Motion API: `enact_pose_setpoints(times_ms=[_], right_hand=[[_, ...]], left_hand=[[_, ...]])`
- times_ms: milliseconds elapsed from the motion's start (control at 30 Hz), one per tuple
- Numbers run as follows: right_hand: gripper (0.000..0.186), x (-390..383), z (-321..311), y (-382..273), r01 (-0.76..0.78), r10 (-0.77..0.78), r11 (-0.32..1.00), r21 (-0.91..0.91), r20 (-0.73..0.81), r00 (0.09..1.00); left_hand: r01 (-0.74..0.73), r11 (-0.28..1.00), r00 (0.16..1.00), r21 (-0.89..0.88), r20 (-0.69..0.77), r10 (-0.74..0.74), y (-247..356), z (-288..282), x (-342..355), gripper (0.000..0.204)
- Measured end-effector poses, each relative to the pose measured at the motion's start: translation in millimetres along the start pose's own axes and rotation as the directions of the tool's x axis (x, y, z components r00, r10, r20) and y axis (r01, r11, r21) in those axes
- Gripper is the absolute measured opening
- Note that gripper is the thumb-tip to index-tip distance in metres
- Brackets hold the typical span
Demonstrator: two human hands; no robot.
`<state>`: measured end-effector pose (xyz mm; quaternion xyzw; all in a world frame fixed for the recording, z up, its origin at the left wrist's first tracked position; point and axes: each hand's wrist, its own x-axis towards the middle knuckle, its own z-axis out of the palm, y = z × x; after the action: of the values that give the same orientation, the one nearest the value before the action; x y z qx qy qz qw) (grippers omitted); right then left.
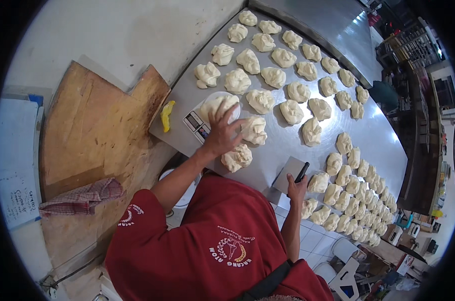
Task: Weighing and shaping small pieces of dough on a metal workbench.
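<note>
Dough lump [215, 104] lies under left hand [221, 133].

Steel table [383, 140] (white tiled floor [313, 238])

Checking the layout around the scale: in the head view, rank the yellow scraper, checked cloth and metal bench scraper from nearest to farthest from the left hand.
From the left hand:
1. Yellow scraper, to its left on the steel table's edge.
2. Metal bench scraper, lower right, under the right hand.
3. Checked cloth, far lower left on the wooden board.
</note>
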<state>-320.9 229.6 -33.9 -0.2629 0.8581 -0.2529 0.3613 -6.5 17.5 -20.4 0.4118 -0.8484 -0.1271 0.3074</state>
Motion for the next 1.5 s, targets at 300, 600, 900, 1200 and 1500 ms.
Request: enact_pose_setpoints(times_ms=[300, 600, 900, 1200, 1500], right_hand=[[0.086, -27, 62, -33, 0.632, -0.674, 0.724, -0.277, -0.086, 0.734], [0.077, -57, 141, -102, 0.813, -0.74, 0.484, -0.324, 0.345, 0.578], [0.058, -19, 152, -76, 0.645, -0.637, 0.764, 0.039, 0.21, 0.742], [0.063, -23, 107, -31, -0.461, -0.19, 0.2, 0.865, 0.496, 0.847], [0.068, -64, -24, -67, -0.144, -0.14, -0.104, 0.984, 0.129, 0.982]], left_hand=[[0.034, 0.999, 0.997, 0.037, 0.063, -0.037, -65, -20, 30, 0.073], [0.145, 0.981, 0.962, -0.128, 0.25, -0.109, -90, -21, 57, 0.069], [0.341, 0.549, 0.875, -0.763, 0.044, -0.481, -111, -24, 83, 0.033], [0.091, 0.705, 0.995, -0.704, 0.033, -0.094, -53, -57, 66, 0.026], [-0.332, 0.892, 0.829, -0.308, 0.357, 0.431, 55, 59, -61, 0.052]])
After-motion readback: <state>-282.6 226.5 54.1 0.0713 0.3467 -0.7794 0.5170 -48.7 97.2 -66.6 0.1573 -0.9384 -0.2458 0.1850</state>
